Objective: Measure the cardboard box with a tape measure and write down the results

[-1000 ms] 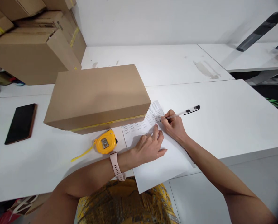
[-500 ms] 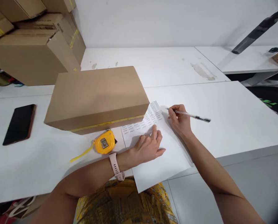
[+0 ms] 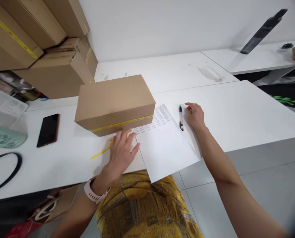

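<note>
My left hand (image 3: pixel 122 148) is cupped down over the yellow tape measure (image 3: pixel 110 142), fingers curled and thumb out to the right. Most of its case is hidden under the hand; a short yellow tape end sticks out to the left. To the right of the paper, my right hand (image 3: pixel 196 115) rests on the table with fingers loosely bent, holding nothing. Just left of these fingers lies a pen (image 3: pixel 181 117). A paper sheet (image 3: pixel 168 148) with handwritten rows near its top overhangs the table's front edge. A closed cardboard box (image 3: pixel 115 99) covers its upper left corner.
A phone (image 3: pixel 48 130), a black band (image 3: pixel 16 168) and a pale green bottle (image 3: pixel 6 137) lie on the left side of the white table (image 3: pixel 236 112). Cardboard boxes (image 3: pixel 55 71) are stacked behind them. A dark cylindrical device (image 3: pixel 261 33) leans at the back right.
My right hand has let go of the pen, which now lies on the table. My left hand has moved left off the paper onto the tape measure. The view has shifted left.
</note>
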Tool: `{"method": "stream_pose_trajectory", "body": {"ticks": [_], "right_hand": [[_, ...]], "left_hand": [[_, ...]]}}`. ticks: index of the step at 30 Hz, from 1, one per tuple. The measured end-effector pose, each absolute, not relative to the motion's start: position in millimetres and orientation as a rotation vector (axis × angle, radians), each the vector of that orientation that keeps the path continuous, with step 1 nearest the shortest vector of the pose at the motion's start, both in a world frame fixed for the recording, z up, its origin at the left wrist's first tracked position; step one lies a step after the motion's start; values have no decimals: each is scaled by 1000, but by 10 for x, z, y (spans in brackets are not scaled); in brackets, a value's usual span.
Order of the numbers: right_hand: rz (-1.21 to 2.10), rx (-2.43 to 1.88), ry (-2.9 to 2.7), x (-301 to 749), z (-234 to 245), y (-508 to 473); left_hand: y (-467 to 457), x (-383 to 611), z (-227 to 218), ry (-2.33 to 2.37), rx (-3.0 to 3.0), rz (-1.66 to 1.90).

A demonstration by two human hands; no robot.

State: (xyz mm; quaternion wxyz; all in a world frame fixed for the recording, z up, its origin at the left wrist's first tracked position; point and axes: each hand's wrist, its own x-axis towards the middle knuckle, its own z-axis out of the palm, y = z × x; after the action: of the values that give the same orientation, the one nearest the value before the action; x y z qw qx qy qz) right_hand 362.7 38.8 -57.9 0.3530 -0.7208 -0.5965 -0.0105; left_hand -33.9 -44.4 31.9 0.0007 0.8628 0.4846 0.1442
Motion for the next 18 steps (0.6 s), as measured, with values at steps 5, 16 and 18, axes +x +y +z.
{"method": "stream_pose_trajectory", "body": {"ticks": [5,16,18], "right_hand": [[143,-1743,-1216,3688,-615,417],[635,-1324,-1117,2415,338,-590],[1051,-1181,-1221,2087,650,-687]], "left_hand": [[-456,-720,70,1787,2458,405],[-647,-411,786,900,1477,840],[-637,-310,968,820,1443,877]]}}
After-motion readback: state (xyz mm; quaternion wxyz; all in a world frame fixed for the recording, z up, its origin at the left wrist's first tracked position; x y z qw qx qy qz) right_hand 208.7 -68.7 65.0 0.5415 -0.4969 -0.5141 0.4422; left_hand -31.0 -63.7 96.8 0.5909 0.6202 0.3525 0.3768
